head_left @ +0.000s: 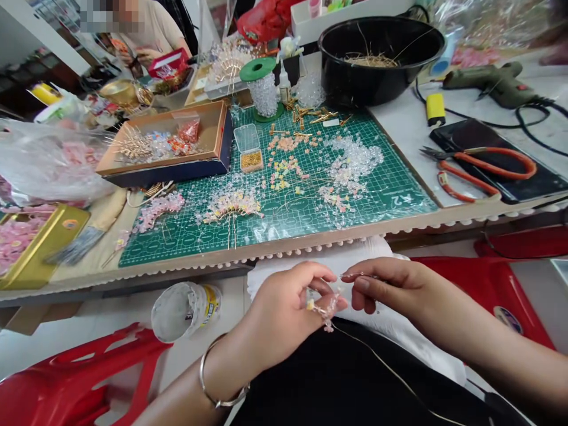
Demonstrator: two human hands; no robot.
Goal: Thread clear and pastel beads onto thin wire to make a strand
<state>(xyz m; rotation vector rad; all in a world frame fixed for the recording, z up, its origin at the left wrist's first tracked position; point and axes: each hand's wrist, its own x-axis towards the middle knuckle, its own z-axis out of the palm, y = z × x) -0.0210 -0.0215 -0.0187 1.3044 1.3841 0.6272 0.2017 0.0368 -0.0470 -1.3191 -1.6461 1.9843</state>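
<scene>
My left hand [288, 313] is closed around a small beaded wire piece [327, 310] with pink, clear and yellow beads, held above my lap. Close beside it, my right hand [390, 284] pinches a thin wire [360, 274] between thumb and fingers. From the beaded piece a long loose wire [381, 361] trails down over the black cloth on my lap. On the green cutting mat [186, 245] ahead lie a beaded hair comb [233, 207], clear beads [355, 160], yellow-green beads [284, 174] and peach beads [290, 142].
Orange-handled pliers [492, 163] rest on a dark flat case [532, 177] at the right, near a glue gun [492, 83]. A black basin [377, 83], bead spool [264, 94] and cardboard box [168, 168] stand farther back. Another person [155, 29] sits across. A white bucket [177, 313] is below left.
</scene>
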